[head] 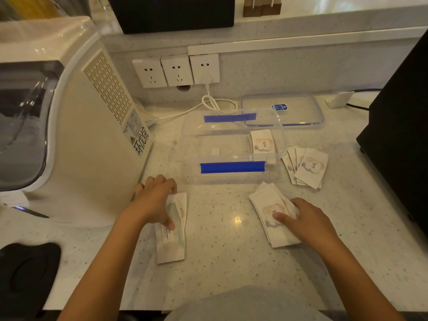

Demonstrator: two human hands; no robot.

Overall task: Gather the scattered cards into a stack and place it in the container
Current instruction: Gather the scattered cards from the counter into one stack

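Note:
White cards printed with "love" lie in small piles on the speckled counter. My left hand (155, 201) presses on a pile of cards (172, 244) at the near left. My right hand (308, 220) rests with fingers on a fanned pile (268, 205) at the near right. A third fanned pile (309, 169) lies beyond, to the right of the clear container (231, 156) with blue clips. Inside the container's right end sits a small stack of cards (262, 142). Its clear lid (282, 110) lies behind it.
A large white appliance (76, 126) stands at the left, close to my left hand. A black monitor (403, 126) rises at the right. Wall sockets (176, 70) with a white cable (208, 103) are at the back. A black pad (27, 274) lies at the near left.

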